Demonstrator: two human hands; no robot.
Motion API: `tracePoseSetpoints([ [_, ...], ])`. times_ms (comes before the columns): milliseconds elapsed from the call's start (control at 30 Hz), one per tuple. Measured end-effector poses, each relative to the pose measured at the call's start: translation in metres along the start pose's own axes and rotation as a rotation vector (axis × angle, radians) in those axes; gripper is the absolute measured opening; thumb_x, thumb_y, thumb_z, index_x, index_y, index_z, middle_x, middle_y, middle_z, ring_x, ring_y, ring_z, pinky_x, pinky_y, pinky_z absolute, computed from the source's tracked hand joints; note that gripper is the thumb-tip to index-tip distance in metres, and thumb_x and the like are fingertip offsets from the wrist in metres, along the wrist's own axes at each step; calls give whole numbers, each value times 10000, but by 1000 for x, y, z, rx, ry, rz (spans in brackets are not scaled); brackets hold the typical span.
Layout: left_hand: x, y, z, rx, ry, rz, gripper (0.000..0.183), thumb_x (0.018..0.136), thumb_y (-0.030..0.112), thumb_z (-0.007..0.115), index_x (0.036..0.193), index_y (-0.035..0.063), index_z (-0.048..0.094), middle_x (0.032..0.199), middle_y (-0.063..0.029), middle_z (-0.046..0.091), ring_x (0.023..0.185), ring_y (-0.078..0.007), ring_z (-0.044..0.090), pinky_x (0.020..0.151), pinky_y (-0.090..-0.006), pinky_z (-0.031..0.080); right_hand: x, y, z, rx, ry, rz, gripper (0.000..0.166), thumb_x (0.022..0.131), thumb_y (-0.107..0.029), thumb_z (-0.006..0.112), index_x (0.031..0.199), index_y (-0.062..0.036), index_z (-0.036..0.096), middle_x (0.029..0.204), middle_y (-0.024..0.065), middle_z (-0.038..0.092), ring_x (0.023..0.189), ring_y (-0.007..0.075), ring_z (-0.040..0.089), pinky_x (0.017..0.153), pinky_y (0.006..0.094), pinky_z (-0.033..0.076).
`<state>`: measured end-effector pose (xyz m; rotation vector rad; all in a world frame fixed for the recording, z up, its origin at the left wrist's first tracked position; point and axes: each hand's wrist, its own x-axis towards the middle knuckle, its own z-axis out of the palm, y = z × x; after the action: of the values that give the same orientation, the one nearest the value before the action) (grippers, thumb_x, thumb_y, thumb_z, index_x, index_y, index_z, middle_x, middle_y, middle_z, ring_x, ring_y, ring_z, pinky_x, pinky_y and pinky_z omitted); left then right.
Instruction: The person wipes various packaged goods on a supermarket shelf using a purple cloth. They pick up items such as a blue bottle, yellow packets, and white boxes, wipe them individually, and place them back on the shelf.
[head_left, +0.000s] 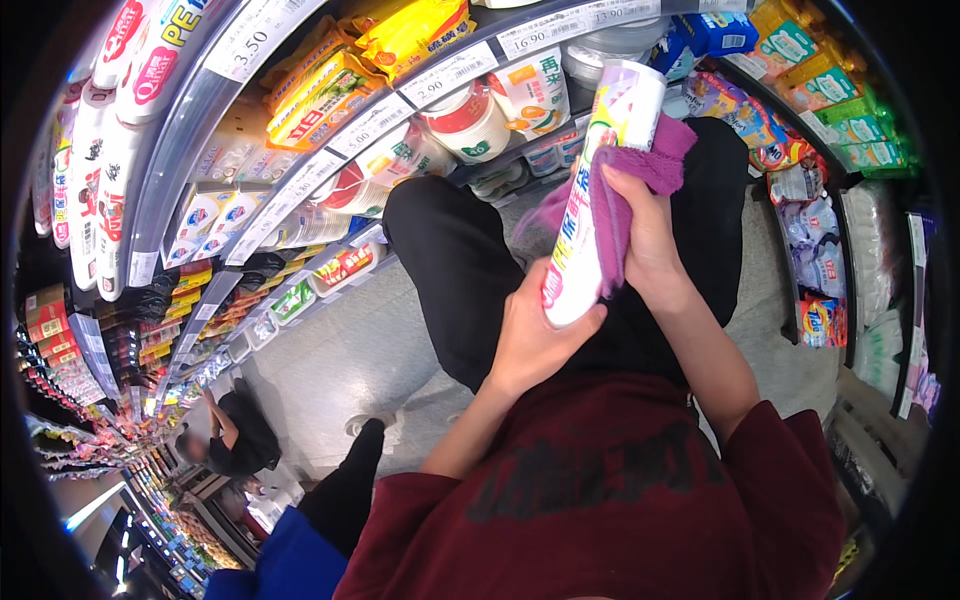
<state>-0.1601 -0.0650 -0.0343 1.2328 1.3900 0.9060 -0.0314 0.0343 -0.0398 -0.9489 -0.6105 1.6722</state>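
A white roll of plastic food bags (574, 251) in printed wrap lies slantwise above my lap. The fingers and thumb of my left hand (540, 330) wrap around its lower end. A purple cloth (613, 217) is draped along the roll's right side, with a bunched end sticking out near the top. My right hand (651, 236) presses this cloth against the roll, thumb on top. Part of the cloth also shows behind the roll on its left. My knees are bent in black trousers (457, 270) in front of the shelf.
Shelving with price strips (450, 75) curves across the front, holding packs of soap (322, 97) and paper bowls (465, 124). Similar upright rolls (154, 75) stand at left. Detergent bags (821, 322) line the right shelf. A person in blue (292, 555) is close at lower left; another person (244, 427) crouches farther off.
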Motion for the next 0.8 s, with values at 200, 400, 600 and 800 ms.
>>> tracePoseSetpoints([
  [200, -11, -12, 2, -810, -412, -345, 397, 791, 176, 739, 1090, 1, 545, 809, -74, 608, 631, -159, 599, 560, -294, 486, 12, -5, -18, 266, -178, 197, 463, 906, -367, 535, 1199, -9, 542, 1047, 128, 646, 883, 173, 651, 788, 292, 540],
  [400, -20, -21, 15, -1579, -768, -354, 559, 857, 345, 628, 1232, -32, 457, 843, -134, 603, 637, -216, 602, 532, -289, 455, 30, -39, -17, 429, -215, 116, 490, 848, -392, 639, 1104, 24, 598, 1005, 138, 670, 858, 213, 666, 809, 339, 552],
  [600, -10, -14, -2, -438, -51, -54, 435, 847, 101, 740, 1197, -34, 519, 1004, -48, 626, 904, -62, 554, 827, -225, 450, 33, -37, -14, 140, 130, 4, 432, 900, -349, 605, 1163, -7, 580, 1043, 128, 660, 867, 206, 657, 786, 341, 543],
  [800, -9, -19, -8, -841, -264, -213, 380, 954, 312, 588, 1113, -33, 567, 828, -87, 642, 665, -148, 612, 568, -270, 488, 16, -7, -17, 292, -69, 144, 495, 933, -407, 545, 1226, -9, 523, 1089, 128, 632, 1001, 210, 614, 890, 338, 489],
])
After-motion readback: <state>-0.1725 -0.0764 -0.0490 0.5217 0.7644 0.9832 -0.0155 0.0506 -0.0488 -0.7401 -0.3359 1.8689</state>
